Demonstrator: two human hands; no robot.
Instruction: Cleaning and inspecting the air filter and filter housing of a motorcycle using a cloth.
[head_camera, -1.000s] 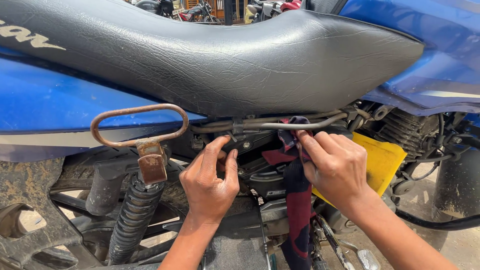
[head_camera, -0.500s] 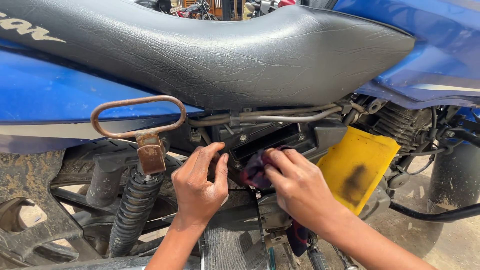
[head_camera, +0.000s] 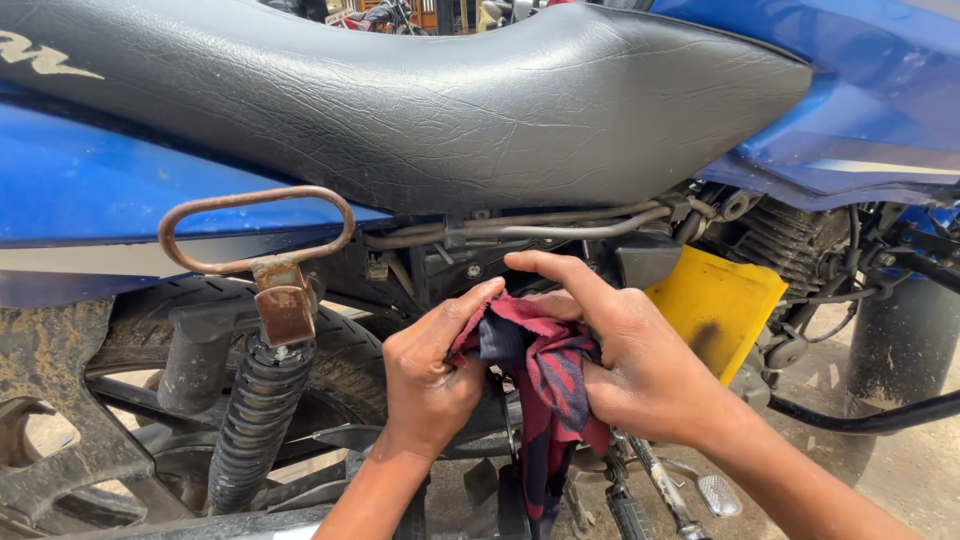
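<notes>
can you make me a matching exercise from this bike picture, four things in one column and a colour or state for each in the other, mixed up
Things:
1. seat
2. grab handle
3. side panel
4. cloth

Colour or state:
a. red and dark blue, bunched between both hands
b. yellow, tilted
c. black, cracked surface
d. rusty brown loop

Pairs: 1-c, 2-d, 3-b, 4-a. The left hand and right hand both grip the cloth.
</notes>
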